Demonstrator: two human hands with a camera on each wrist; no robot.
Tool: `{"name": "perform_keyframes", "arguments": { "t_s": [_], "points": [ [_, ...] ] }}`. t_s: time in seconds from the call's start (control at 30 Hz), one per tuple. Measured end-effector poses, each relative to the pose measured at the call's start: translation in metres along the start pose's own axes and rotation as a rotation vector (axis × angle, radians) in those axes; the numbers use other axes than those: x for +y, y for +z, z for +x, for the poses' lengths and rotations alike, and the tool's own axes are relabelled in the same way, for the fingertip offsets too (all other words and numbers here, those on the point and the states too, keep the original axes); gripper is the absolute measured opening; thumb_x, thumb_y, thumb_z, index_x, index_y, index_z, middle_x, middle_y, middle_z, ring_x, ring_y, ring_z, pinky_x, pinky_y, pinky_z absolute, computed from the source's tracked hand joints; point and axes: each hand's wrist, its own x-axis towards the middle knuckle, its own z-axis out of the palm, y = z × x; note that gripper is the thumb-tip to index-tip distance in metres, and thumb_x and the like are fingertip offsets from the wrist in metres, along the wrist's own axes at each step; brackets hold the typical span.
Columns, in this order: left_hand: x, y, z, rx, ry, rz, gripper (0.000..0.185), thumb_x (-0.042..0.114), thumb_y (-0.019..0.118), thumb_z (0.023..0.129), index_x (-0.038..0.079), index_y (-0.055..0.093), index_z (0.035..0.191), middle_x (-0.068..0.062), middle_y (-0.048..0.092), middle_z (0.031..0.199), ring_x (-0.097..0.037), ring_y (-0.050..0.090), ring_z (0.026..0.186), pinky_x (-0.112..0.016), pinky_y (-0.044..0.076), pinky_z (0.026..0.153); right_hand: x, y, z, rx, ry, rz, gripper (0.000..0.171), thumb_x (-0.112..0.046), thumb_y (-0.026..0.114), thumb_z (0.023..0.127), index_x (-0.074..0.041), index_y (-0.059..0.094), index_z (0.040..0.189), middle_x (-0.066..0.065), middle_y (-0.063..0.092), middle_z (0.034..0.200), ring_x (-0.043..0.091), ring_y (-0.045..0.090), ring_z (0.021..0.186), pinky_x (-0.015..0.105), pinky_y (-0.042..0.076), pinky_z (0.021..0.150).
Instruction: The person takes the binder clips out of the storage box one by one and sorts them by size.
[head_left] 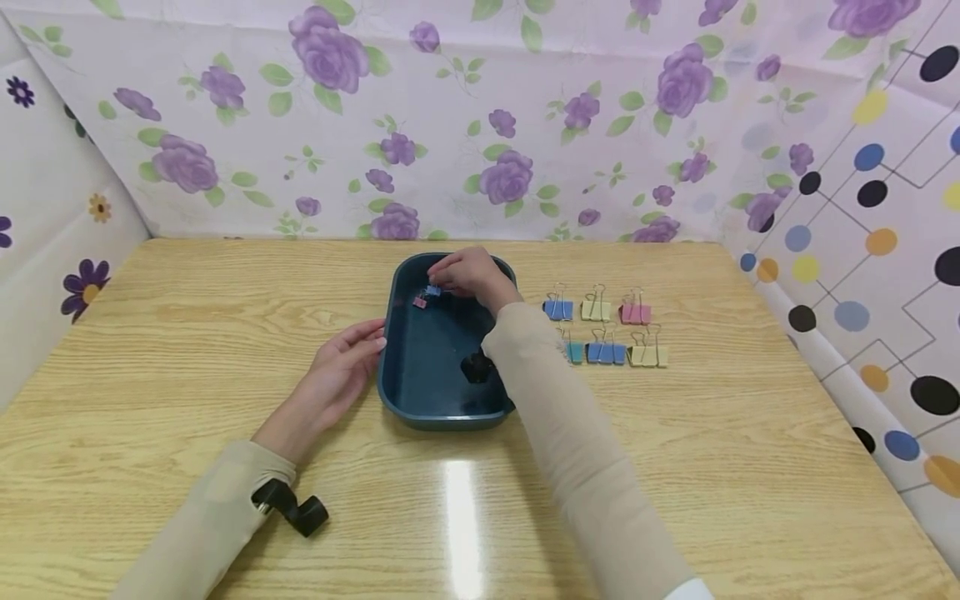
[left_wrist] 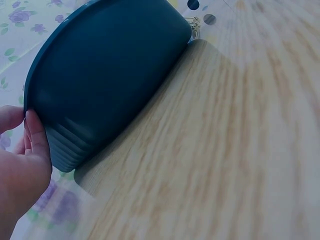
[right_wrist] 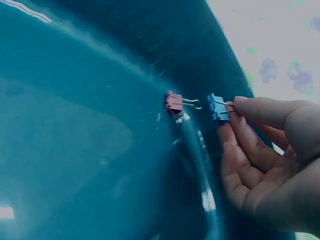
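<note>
the wooden table fills the lower two thirds of the head view, with flowered cloth hung behind it across the top of the frame and dotted cloth down the right edge. a dark teal tray sits at the centre of the frame, long side running away from the camera.

the left hand lies just left of centre, its fingertips straight and resting against the tray's left wall; in the left wrist view the fingers touch the ribbed corner of the tray at the lower left of the frame. that grip is relaxed and grasping nothing.

the right hand reaches over the upper end of the tray, its sleeve crossing the tray's right rim. its grip is pinched on the wire handle of a small blue binder clip, held inside the tray near its upper left corner. in the right wrist view the blue binder clip sits at centre right, just beside a pink binder clip lying on the tray's inner wall; the two are close but apart.

right of the tray, at centre right of the head view, six more binder clips stand on the table in two rows of three.
</note>
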Motion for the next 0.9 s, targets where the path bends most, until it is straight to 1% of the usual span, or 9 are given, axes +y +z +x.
{"name": "perform_keyframes", "arguments": {
  "t_s": [0.17, 0.4, 0.53, 0.7, 0.9],
  "points": [
    [0.001, 0.0, -0.001, 0.002, -0.004, 0.004, 0.025, -0.006, 0.049, 0.097, -0.002, 0.049, 0.122, -0.004, 0.058, 0.106, -0.012, 0.058, 0.094, -0.021, 0.048, 0.085, -0.013, -0.004, -0.003, -0.019, -0.037, -0.041, 0.022, -0.012, 0.068, 0.091, -0.002, 0.072, 0.111, 0.009, 0.069, 0.102, 0.018, 0.064, 0.09, 0.029, 0.052, 0.078],
    [0.0, 0.0, -0.001, 0.004, 0.004, 0.003, 0.022, -0.006, 0.049, 0.097, 0.001, 0.052, 0.118, -0.003, 0.059, 0.105, -0.012, 0.058, 0.093, -0.021, 0.048, 0.084, -0.028, -0.014, -0.013, -0.041, -0.078, -0.116, 0.023, -0.013, 0.07, 0.09, -0.003, 0.072, 0.11, 0.009, 0.07, 0.101, 0.017, 0.065, 0.089, 0.028, 0.053, 0.078],
    [0.0, 0.001, 0.0, 0.003, 0.006, -0.001, 0.021, -0.007, 0.048, 0.097, 0.003, 0.054, 0.115, -0.003, 0.059, 0.103, -0.012, 0.058, 0.092, -0.021, 0.048, 0.083, -0.029, -0.022, -0.022, -0.047, -0.123, -0.137, 0.023, -0.013, 0.069, 0.09, -0.002, 0.072, 0.111, 0.009, 0.069, 0.103, 0.017, 0.065, 0.09, 0.03, 0.053, 0.08],
    [0.0, 0.001, 0.0, 0.004, 0.001, 0.011, 0.023, -0.006, 0.048, 0.097, 0.0, 0.051, 0.119, -0.003, 0.059, 0.104, -0.012, 0.058, 0.092, -0.021, 0.048, 0.084, -0.028, -0.031, -0.036, -0.076, -0.172, -0.16, 0.025, -0.013, 0.067, 0.092, -0.001, 0.07, 0.114, 0.007, 0.066, 0.112, 0.018, 0.064, 0.095, 0.03, 0.053, 0.082],
    [0.001, 0.001, 0.0, 0.002, -0.008, 0.002, 0.026, -0.005, 0.05, 0.097, -0.003, 0.048, 0.123, -0.004, 0.058, 0.106, -0.011, 0.058, 0.094, -0.02, 0.048, 0.084, -0.029, -0.039, -0.053, -0.069, -0.223, -0.19, 0.021, -0.016, 0.068, 0.092, -0.005, 0.073, 0.11, 0.004, 0.066, 0.112, 0.018, 0.063, 0.094, 0.03, 0.053, 0.082]
  ]
}}
